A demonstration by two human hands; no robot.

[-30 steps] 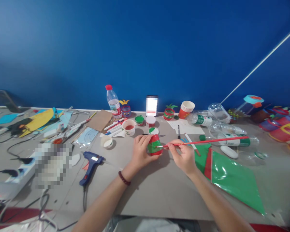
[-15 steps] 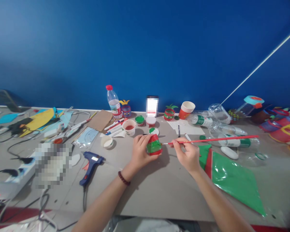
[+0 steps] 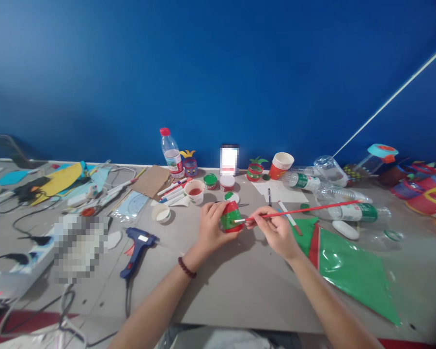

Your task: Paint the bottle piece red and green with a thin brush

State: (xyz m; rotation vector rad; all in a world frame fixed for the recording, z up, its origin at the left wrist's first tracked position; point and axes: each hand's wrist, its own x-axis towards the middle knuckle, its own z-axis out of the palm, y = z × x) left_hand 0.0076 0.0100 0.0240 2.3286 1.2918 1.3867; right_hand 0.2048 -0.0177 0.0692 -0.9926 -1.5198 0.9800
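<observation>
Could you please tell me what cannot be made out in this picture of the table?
Head view: the left hand covers the left side of the red-green piece.
Head view: the brush tip is too small to show its bristles; the right hand hides the grip.
Head view: a pixelated patch hides whatever lies left of the glue gun.
Head view: the right edge cuts off the coloured crafts.

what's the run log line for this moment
left hand: holds small red-and-green painted cup | right hand: holds long red-handled paintbrush | brush tip: on cup's green band | near: white cup of red paint
</observation>
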